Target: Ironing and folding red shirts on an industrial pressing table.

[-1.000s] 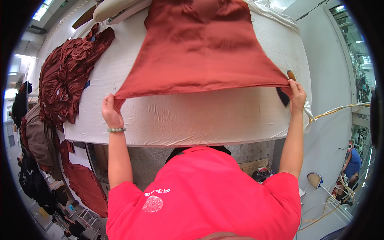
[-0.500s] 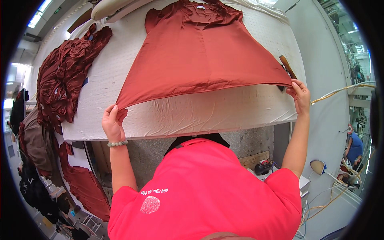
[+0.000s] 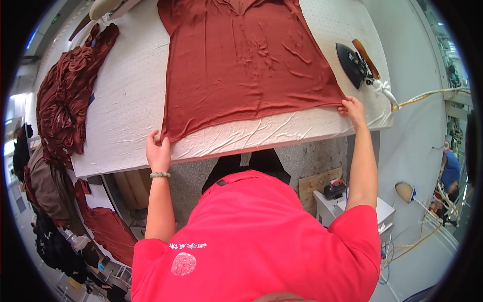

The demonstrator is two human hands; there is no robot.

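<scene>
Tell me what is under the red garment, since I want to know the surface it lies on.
The red garment lies flat on a white padded table, whose cover shows around its edges. The left hand and right hand hold its hem corners. Anything beneath the cloth's middle is hidden.

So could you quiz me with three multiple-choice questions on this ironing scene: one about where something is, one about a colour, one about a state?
1. Where is the iron?
A. on the table's right part, beyond the right hand
B. on the floor
C. on the heap of clothes

2. What colour is the garment spread on the table?
A. blue
B. rust red
C. white

3. How does the garment lie?
A. rolled up
B. hanging from a rack
C. spread flat, its lower corners held by the left hand and right hand

Answers: 1 A, the iron rests on the padded top near the right edge; 2 B, the cloth is rust red; 3 C, each hand grips a hem corner.
</scene>
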